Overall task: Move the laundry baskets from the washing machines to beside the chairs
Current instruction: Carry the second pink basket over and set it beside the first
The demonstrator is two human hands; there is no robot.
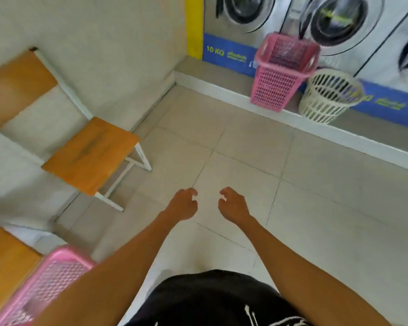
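- A tall pink plastic lattice basket (282, 74) and a round white slatted plastic basket (329, 96) stand side by side, upper right, on the ledge before the steel front-loading washing machines (339, 22).
- Another pink lattice basket (54, 276) sits lower left, beside the orange-seated white-framed chairs (92, 154).
- Left hand (183, 204) and right hand (232, 203), centre frame, hover over the tiled floor (316, 184), each grip loosely curled, empty.

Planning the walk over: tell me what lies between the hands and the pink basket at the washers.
Only bare floor tiles in the head view, between both empty hands and the pink basket.
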